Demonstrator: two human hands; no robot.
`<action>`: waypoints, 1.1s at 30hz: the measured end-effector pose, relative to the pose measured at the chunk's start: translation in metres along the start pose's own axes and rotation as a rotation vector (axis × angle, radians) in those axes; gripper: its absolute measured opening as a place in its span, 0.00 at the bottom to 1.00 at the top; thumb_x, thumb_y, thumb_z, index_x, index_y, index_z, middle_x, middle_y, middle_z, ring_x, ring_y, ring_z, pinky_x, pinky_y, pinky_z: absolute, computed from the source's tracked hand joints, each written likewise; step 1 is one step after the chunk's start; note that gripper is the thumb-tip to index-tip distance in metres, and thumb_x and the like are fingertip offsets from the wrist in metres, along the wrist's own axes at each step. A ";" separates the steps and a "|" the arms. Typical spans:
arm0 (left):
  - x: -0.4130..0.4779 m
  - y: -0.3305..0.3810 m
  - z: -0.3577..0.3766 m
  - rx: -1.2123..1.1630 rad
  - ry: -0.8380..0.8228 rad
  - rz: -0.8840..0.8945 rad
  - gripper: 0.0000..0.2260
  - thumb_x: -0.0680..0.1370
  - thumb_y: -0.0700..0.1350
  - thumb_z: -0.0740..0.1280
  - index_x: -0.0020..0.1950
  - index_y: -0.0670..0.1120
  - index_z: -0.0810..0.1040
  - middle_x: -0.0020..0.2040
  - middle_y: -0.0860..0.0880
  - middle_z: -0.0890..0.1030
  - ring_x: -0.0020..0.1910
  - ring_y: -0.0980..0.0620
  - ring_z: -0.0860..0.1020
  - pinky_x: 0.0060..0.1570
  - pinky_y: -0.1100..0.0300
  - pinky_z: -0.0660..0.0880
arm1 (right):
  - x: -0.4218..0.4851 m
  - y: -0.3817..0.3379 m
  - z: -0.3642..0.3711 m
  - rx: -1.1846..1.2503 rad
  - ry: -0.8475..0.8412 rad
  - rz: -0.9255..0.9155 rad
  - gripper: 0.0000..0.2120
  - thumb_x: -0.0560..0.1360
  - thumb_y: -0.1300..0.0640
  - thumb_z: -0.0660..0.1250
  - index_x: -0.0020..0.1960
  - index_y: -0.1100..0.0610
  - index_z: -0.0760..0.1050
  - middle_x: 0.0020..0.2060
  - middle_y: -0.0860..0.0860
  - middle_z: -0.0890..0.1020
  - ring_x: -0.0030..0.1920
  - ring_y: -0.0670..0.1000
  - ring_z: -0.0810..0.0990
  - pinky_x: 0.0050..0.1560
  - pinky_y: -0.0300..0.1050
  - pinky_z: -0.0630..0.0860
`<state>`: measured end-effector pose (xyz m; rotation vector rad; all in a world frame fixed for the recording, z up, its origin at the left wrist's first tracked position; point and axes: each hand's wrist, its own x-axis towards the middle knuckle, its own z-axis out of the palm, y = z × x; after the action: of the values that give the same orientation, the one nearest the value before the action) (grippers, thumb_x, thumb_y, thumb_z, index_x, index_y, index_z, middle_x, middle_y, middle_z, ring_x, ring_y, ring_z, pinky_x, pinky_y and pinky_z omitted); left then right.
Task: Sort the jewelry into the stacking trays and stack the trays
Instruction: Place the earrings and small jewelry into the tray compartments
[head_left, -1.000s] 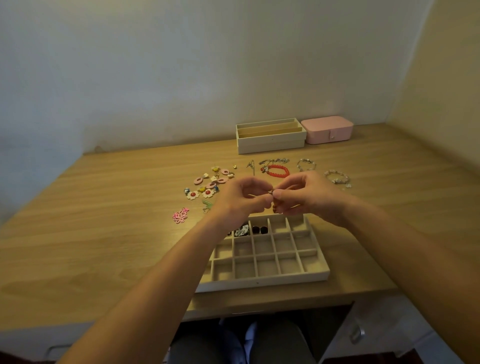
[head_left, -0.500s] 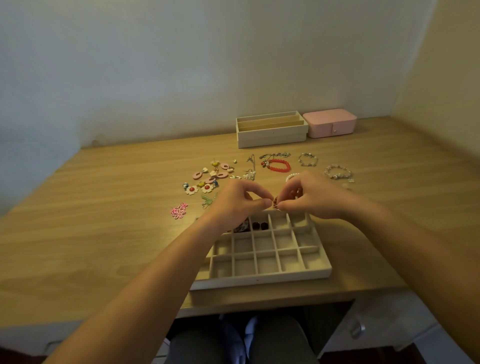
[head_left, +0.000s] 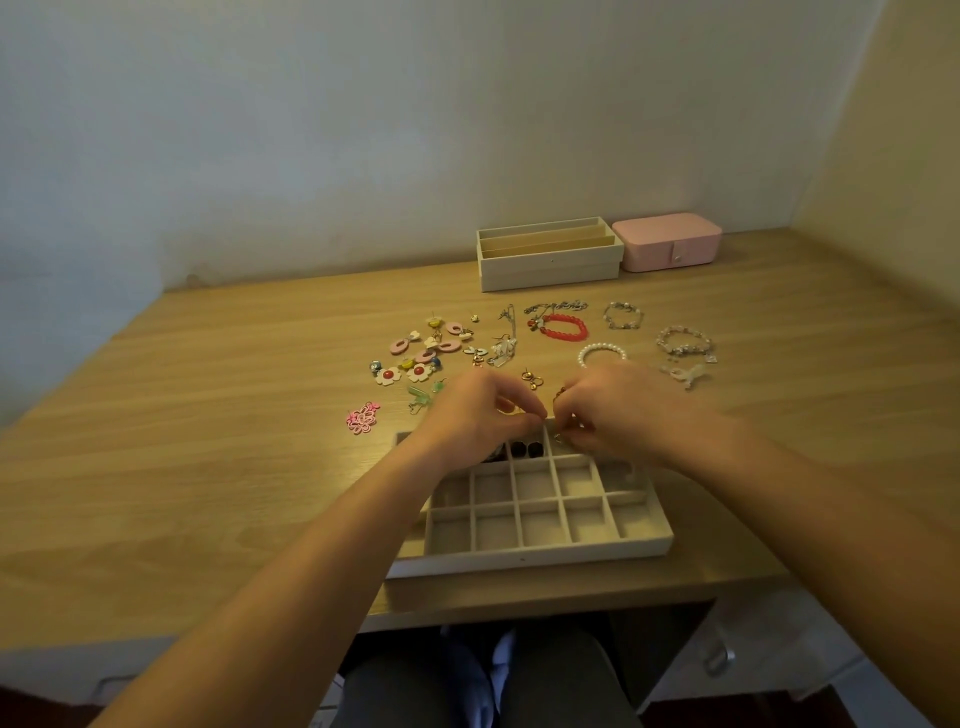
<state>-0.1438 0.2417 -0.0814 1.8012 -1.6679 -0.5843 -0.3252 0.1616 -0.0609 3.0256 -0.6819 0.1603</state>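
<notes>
Jewelry (head_left: 563, 328) lies scattered on the tabletop (head_left: 208, 415) beyond the cream divided tray (head_left: 524, 558): coloured earrings, red and pearl bracelets. Over the tray's far row, left hand (head_left: 475, 418) and right hand (head_left: 615, 410) each clamp their grip on a small piece (head_left: 557, 438).

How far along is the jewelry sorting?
Barely begun. Done: a few dark pieces sit in the far row of the grid tray. In hand: left hand and right hand pinch a tiny piece over that row. Left: earrings and bracelets lie loose on the table, and the back tray is not stacked.
</notes>
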 end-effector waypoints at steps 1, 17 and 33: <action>0.000 0.000 0.000 0.008 -0.004 -0.002 0.06 0.73 0.48 0.77 0.43 0.59 0.86 0.44 0.60 0.84 0.50 0.58 0.81 0.55 0.46 0.79 | 0.000 0.001 0.001 0.011 -0.007 0.006 0.07 0.78 0.46 0.70 0.55 0.43 0.83 0.48 0.41 0.82 0.47 0.44 0.76 0.46 0.40 0.76; -0.005 0.016 0.006 0.267 -0.087 -0.023 0.16 0.80 0.45 0.64 0.45 0.68 0.81 0.56 0.62 0.76 0.64 0.55 0.71 0.69 0.43 0.58 | -0.004 0.015 -0.002 0.397 -0.175 0.167 0.12 0.78 0.58 0.67 0.55 0.45 0.86 0.40 0.34 0.78 0.43 0.39 0.77 0.44 0.37 0.75; -0.013 0.007 -0.007 0.264 -0.074 -0.038 0.09 0.82 0.50 0.66 0.53 0.65 0.82 0.50 0.61 0.78 0.57 0.56 0.74 0.69 0.41 0.62 | 0.012 0.007 0.007 0.531 -0.029 0.278 0.10 0.77 0.58 0.66 0.42 0.46 0.82 0.40 0.43 0.82 0.41 0.43 0.80 0.40 0.39 0.76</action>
<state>-0.1455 0.2552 -0.0732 2.0217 -1.8352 -0.4699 -0.3172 0.1497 -0.0661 3.4064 -1.2403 0.3580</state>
